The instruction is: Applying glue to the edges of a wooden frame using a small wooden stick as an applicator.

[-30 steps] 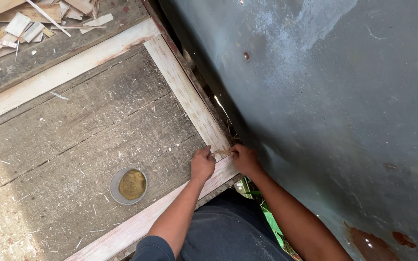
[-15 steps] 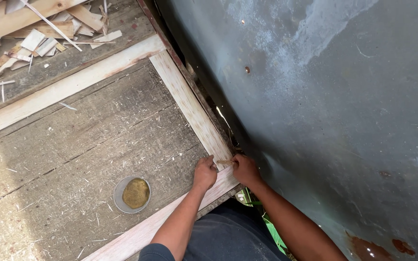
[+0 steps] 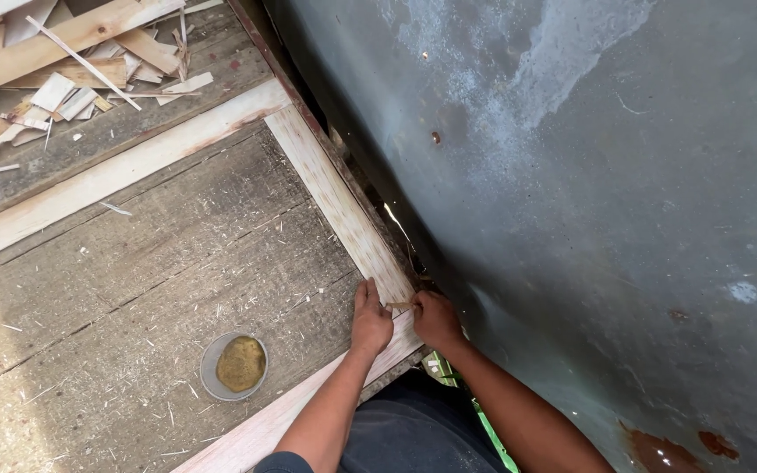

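A pale wooden frame lies flat on a worn plank workbench, its right-hand strip running along a grey wall. At the frame's near corner joint, my left hand presses flat on the wood with its fingers together. Just to its right, my right hand is closed around a small thin stick-like tool, whose tip rests on the joint between the two hands. The near strip of the frame runs off to the lower left under my left forearm.
A small round tin lid holding yellowish-brown paste sits on the planks inside the frame, left of my left arm. Wood offcuts and slivers are piled at the top left. The grey wall closes off the right side.
The view has drifted, so the frame and hands sit lower in the picture. Both hands stay at the same corner joint, with the right hand still holding the small tool.
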